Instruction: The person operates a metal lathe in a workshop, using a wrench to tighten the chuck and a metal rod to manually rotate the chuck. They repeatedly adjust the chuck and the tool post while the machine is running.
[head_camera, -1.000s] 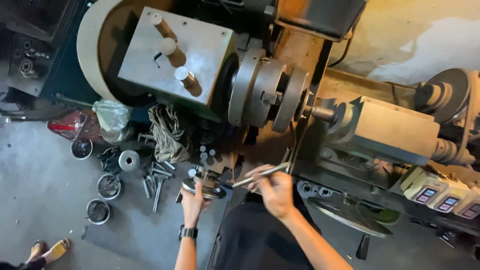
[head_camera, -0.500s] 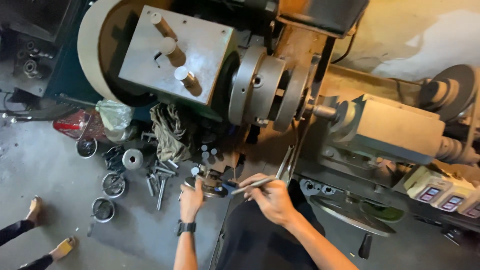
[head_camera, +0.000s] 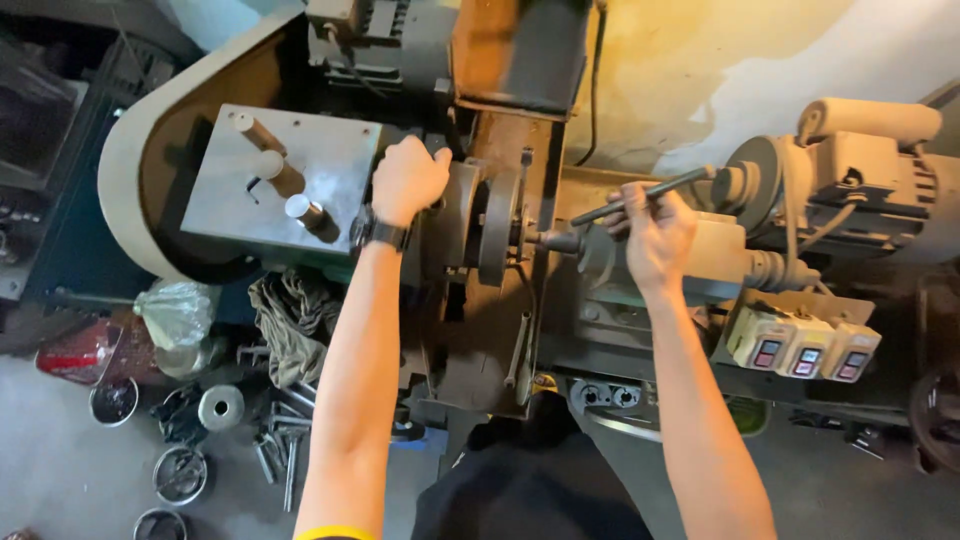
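Note:
I look down on a metal lathe. My left hand (head_camera: 408, 178), a black watch on its wrist, rests closed on the edge of the round chuck (head_camera: 496, 226) beside the grey headstock plate (head_camera: 270, 180) with three stubby levers. My right hand (head_camera: 652, 232) grips a long dark metal rod (head_camera: 640, 196) that slants up to the right over the tailstock (head_camera: 700, 262). A small workpiece (head_camera: 556, 240) sticks out of the chuck, just left of the rod's lower end.
A control box with three switches (head_camera: 805, 348) sits at the right, below a motor (head_camera: 860, 180). On the floor at the left lie round metal rings (head_camera: 182, 472), bolts (head_camera: 280, 440), a rag (head_camera: 292, 320) and a plastic bag (head_camera: 175, 312).
Both hands have risen from the tools on the floor tray to the lathe: the left now on the chuck, the right carrying the rod to the tailstock. The view has moved closer.

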